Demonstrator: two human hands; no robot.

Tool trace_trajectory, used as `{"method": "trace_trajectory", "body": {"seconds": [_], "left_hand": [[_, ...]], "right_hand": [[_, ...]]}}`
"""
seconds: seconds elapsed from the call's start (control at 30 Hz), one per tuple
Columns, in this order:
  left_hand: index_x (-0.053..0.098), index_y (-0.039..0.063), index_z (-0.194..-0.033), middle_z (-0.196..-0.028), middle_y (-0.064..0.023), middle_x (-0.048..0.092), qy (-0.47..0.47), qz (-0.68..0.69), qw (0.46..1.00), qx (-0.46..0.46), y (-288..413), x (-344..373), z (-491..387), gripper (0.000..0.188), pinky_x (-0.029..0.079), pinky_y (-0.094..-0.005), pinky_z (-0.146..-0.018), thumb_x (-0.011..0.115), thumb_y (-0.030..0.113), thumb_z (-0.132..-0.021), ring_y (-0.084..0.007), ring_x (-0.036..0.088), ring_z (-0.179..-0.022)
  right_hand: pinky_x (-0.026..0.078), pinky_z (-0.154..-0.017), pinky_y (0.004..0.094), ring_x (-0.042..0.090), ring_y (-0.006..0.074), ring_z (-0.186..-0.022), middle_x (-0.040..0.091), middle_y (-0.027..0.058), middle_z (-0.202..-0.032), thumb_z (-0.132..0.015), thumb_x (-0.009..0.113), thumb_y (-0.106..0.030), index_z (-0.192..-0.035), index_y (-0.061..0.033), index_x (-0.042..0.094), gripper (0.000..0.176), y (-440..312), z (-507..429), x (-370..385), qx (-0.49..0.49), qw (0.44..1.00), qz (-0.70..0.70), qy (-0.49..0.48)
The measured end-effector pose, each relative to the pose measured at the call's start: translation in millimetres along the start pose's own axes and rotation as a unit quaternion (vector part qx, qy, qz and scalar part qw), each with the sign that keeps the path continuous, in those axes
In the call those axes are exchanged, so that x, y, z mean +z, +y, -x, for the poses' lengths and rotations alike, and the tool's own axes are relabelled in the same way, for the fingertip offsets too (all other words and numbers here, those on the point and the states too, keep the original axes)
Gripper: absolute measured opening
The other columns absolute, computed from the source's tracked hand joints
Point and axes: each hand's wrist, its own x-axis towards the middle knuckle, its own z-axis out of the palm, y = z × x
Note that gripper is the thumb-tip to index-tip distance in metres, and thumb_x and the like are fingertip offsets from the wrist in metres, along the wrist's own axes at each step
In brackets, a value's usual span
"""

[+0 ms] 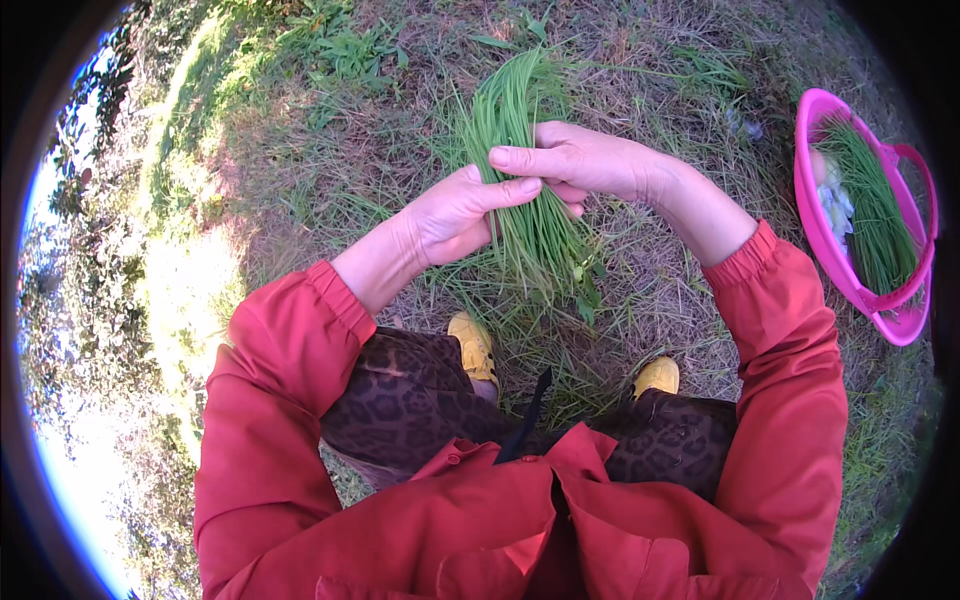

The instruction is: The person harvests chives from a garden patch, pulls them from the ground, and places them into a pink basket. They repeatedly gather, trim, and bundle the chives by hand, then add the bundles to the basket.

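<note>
A thick bundle of long, thin green blades [507,97], like grass or chives, is held out in front of my knees. My left hand [466,208] wraps it from the left, thumb lying across the front. Just above, my right hand [564,161] grips the same bundle from the right, its thumb also across the blades. The two hands meet around the middle, and most of their fingers are hidden behind the bundle. The blades fan out at the lower end, where a few broad leaves [589,289] hang among them.
At the far right, a pink plastic basket [806,172] with a handle holds more green blades [870,210] and a whitish crumpled plastic bag [834,202]. Dry, cut grass [652,277] covers the ground. My yellow shoes [474,346] stand below the bundle. Sunlit foliage [82,300] lies left.
</note>
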Motion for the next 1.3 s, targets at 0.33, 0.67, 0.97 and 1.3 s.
{"method": "trace_trajectory", "body": {"seconds": [0.33,0.67,0.97,1.3], "left_hand": [[0.055,0.008,-0.108,-0.118,-0.0115,0.057,0.115,0.092,0.982,0.115,9.6,-9.0,3.4,0.022,0.048,-0.0385,-0.090,0.058,0.015,-0.088,-0.0216,0.057,-0.104],[0.051,0.011,-0.113,-0.133,-0.0134,0.044,0.092,0.081,0.982,0.146,11.5,-12.0,2.0,0.023,0.041,-0.0470,-0.099,0.053,0.017,-0.090,-0.0283,0.046,-0.120],[0.053,0.012,-0.110,-0.116,-0.0084,0.056,0.128,0.072,0.980,0.132,12.3,-15.2,2.5,0.024,0.042,-0.0418,-0.096,0.059,0.015,-0.087,-0.0222,0.054,-0.108],[0.053,0.012,-0.110,-0.109,-0.0063,0.058,0.128,0.070,0.982,0.122,12.7,-11.5,3.9,0.025,0.044,-0.0395,-0.093,0.060,0.016,-0.087,-0.0205,0.055,-0.104]], "right_hand": [[0.029,-0.106,0.0356,0.040,0.0233,-0.123,0.046,0.0147,-0.130,-0.078,0.070,-0.032,-0.136,-0.0017,0.034,0.074,16.0,18.9,14.6,-0.124,0.984,-0.115,0.057],[0.042,-0.092,0.0295,0.054,0.0157,-0.103,0.057,0.0120,-0.111,-0.080,0.055,-0.002,-0.128,0.0029,0.040,0.051,21.7,16.5,11.9,-0.100,0.974,-0.134,0.154],[0.044,-0.088,0.0285,0.057,0.0141,-0.096,0.059,0.0100,-0.107,-0.083,0.051,-0.006,-0.129,0.0018,0.040,0.048,25.1,16.3,3.7,-0.147,0.968,-0.136,0.150],[0.046,-0.079,0.0282,0.055,0.0133,-0.083,0.059,0.0071,-0.094,-0.085,0.052,-0.010,-0.131,-0.0073,0.040,0.048,27.4,18.9,2.8,-0.146,0.973,0.009,0.178]]}}
